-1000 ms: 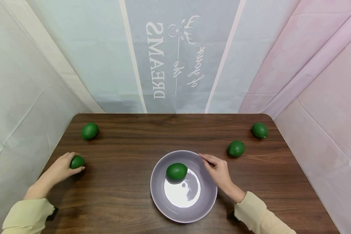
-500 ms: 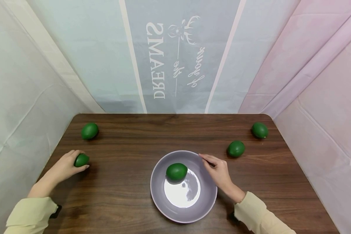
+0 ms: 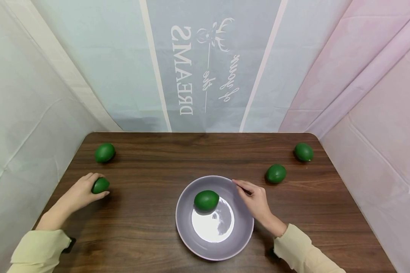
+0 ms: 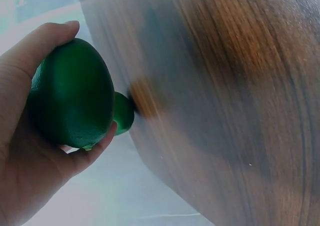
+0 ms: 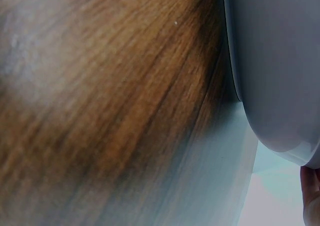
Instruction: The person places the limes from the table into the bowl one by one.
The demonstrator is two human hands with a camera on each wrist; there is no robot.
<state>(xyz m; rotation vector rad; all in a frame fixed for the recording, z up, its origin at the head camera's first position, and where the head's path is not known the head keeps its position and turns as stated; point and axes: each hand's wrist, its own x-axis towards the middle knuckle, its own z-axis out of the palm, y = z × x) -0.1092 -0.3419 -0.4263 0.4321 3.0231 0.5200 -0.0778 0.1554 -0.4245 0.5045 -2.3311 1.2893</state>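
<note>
L grip [image 3: 80, 193] holds smooth, ovoid grn lime [image 3: 100, 185].

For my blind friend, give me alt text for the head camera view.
A person's left hand holds a green fruit while the right hand holds the rim of a purplish bowl containing another fruit. Three more lie on the wooden table: one back left, two right.
</note>
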